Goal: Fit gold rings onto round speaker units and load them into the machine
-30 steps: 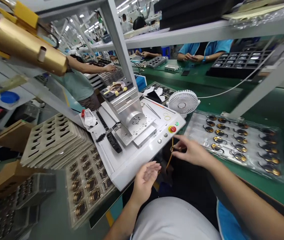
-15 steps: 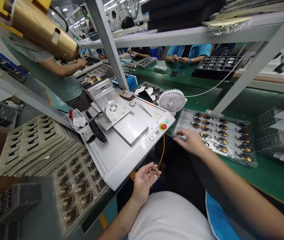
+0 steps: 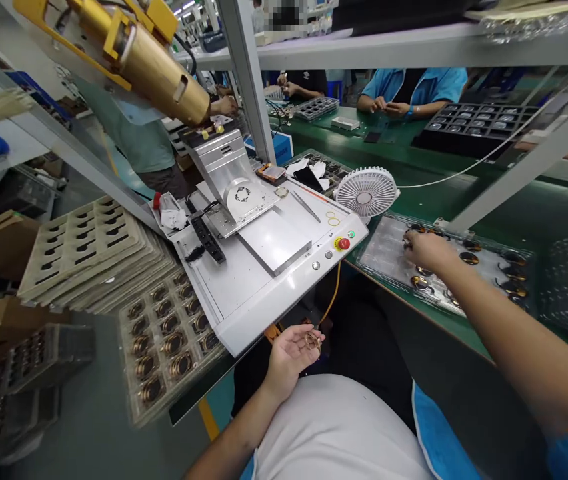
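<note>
In my left hand, held low in front of my shirt, the curled fingers grip a thin gold-coloured ring-shaped frame, like a watch case. My right hand reaches over the clear plastic tray at the right. Its fingertips are pinched together at the tray's left rows of parts, and what they hold is mostly hidden. Round black-and-gold parts with thin curved tails, one of them a round part, lie in rows in that tray.
A white machine bed carries a metal fixture, tweezers and a red stop button. A gold cylinder hangs above. Beside it are a small fan, stacked trays and a tray of ringed parts. Co-workers sit opposite.
My right hand has moved forward and right, from the tray's near left edge onto its rows of parts, and its fingers have closed. My left hand keeps the gold frame; the view has shifted slightly.
</note>
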Demonstrator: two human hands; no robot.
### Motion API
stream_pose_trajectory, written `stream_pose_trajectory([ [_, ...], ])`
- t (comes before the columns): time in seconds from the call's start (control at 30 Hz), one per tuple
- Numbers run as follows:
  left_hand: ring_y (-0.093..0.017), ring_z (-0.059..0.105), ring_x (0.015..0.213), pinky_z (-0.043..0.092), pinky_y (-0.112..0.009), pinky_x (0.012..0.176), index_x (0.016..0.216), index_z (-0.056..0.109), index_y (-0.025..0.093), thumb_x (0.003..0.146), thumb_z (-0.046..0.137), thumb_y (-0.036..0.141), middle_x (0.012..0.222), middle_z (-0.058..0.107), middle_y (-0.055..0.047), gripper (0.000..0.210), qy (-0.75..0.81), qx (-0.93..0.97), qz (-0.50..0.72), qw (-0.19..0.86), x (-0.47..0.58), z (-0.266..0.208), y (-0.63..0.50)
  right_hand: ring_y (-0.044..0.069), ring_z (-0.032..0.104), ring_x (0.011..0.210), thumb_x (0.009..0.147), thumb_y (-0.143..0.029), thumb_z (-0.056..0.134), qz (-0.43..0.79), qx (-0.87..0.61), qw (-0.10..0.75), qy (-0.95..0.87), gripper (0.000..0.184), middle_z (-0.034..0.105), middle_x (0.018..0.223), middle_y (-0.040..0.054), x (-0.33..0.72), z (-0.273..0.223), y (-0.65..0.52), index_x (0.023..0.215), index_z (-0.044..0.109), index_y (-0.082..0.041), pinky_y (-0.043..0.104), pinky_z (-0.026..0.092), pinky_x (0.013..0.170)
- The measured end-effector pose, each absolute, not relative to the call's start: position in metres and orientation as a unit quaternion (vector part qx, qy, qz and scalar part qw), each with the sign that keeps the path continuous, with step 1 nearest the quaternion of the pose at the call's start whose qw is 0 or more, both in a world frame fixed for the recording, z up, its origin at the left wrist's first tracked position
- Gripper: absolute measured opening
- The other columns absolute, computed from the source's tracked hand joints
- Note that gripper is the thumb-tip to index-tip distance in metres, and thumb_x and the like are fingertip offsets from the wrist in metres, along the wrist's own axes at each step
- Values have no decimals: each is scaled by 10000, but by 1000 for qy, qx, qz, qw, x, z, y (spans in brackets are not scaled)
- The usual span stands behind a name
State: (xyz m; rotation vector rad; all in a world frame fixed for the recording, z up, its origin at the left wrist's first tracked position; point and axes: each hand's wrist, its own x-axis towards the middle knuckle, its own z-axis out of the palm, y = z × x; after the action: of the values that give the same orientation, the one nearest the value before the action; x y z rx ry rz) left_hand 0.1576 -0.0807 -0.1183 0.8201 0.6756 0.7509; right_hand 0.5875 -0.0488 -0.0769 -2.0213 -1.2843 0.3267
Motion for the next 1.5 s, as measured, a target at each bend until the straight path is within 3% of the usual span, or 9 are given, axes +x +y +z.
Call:
stream_pose_trajectory([
  [0.07, -248, 754, 1058, 572, -396, 976, 1118, 749, 181, 696, 960, 265, 1101, 787, -106, 479, 313, 376, 347, 800, 157, -117, -81, 213, 648, 660, 903, -273, 722, 151, -787, 359, -478, 107, 605, 657, 37, 567, -78, -59, 962, 689, -189, 351, 551, 660],
  [0.23, -264, 757, 1033, 613, -401, 895, 1238, 733, 237, 576, 1016, 214, 1534, 553, -172, 720, 246, 417, 284, 827, 163, -106, -80, 182, 656, 653, 892, -423, 700, 413, -607, 482, -479, 549, 629, 917, 24, 448, -80, -100, 1386, 576, -218, 353, 632, 573],
  [0.37, -298, 760, 1041, 632, -410, 838, 1340, 689, 300, 531, 1034, 205, 1677, 325, -162, 884, 202, 445, 256, 834, 167, -99, -79, 164, 660, 688, 958, -356, 664, 465, -539, 515, -479, 354, 606, 923, 31, 370, -73, -122, 1292, 680, -239, 326, 635, 601],
  [0.57, -321, 750, 1064, 596, -429, 891, 1428, 605, 238, 567, 1030, 278, 1328, 668, -181, 961, 229, 406, 248, 849, 156, -101, -82, 187, 683, 769, 1010, -259, 580, 250, -566, 501, -605, 222, 678, 971, 78, 354, -78, -122, 1086, 789, -260, 322, 591, 628],
  [0.7, -284, 766, 980, 587, -356, 808, 1359, 650, 239, 539, 1036, 357, 1346, 665, -167, 914, 225, 348, 267, 870, 151, -107, -83, 193, 694, 771, 1015, -267, 595, 242, -556, 487, -629, 199, 702, 1012, 82, 352, -83, -126, 909, 762, -255, 321, 579, 615],
  [0.87, -288, 764, 945, 551, -360, 823, 1350, 640, 149, 539, 1034, 357, 983, 788, -137, 925, 245, 319, 270, 875, 149, -113, -79, 207, 675, 819, 1014, -328, 585, 244, -548, 431, -674, 221, 664, 1093, 118, 361, -65, -114, 846, 687, -227, 323, 555, 631],
  [1.07, -269, 767, 898, 534, -322, 762, 1383, 607, 130, 545, 1029, 364, 986, 809, -166, 967, 249, 315, 299, 866, 147, -107, -77, 134, 534, 460, 898, -562, 718, 380, -607, 469, -517, 398, 631, 621, -5, 394, -27, -23, 867, 497, -233, 242, 426, 441],
  [1.33, -287, 772, 955, 587, -360, 826, 1462, 554, 145, 577, 1016, 417, 976, 807, -151, 1035, 252, 385, 332, 824, 129, -99, -86, 113, 462, 332, 862, -347, 810, 396, -700, 461, -375, 345, 583, 508, -37, 393, -14, 41, 863, 489, -222, 207, 331, 336],
  [1.5, -308, 763, 1054, 626, -377, 839, 1527, 508, 259, 626, 998, 315, 1572, 500, -237, 1028, 271, 489, 373, 741, 118, -102, -92, 119, 451, 385, 842, -552, 805, 334, -683, 512, -400, 417, 546, 528, -44, 384, -40, -17, 864, 538, -232, 220, 313, 345],
])
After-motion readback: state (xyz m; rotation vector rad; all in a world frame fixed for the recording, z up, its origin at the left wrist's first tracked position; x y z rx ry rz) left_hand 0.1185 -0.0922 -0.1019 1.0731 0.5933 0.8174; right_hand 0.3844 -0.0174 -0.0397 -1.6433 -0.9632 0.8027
